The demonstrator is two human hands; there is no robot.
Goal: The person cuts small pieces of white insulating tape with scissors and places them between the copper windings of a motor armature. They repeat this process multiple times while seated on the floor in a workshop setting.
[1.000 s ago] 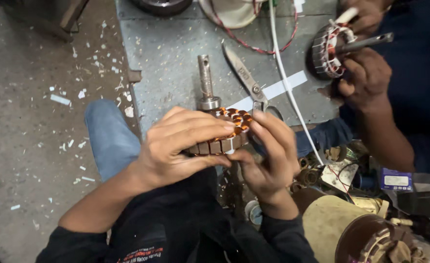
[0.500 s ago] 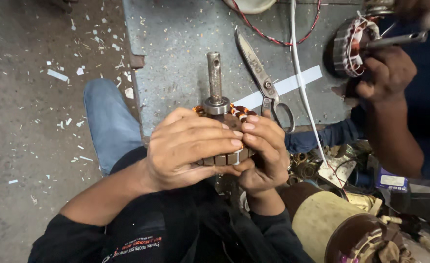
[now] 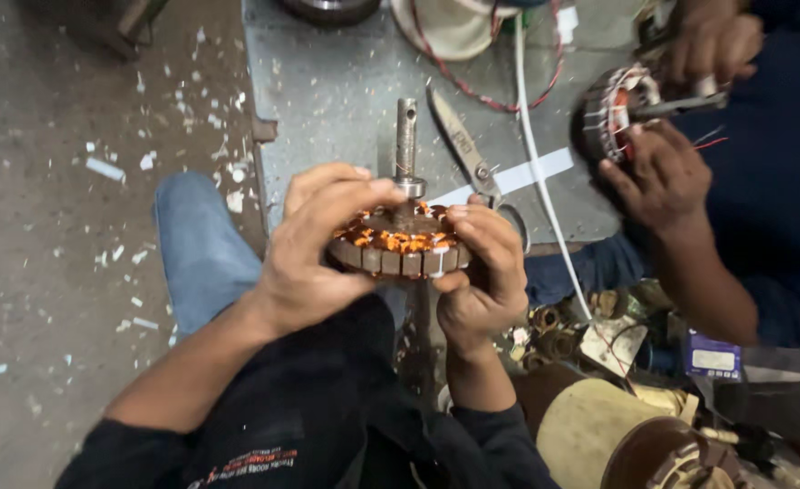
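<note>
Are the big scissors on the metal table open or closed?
Closed. The scissors lie flat on the metal table, blades together in one point, beyond the motor core held in both hands.

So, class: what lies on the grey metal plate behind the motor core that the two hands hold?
Behind the motor core on the grey metal plate lie scissors, a white cable and a white strip. The core and both hands cover the plate's near edge.

Left hand (image 3: 314,249) and right hand (image 3: 481,272) clasp a copper-wound motor stator (image 3: 400,246).
</note>
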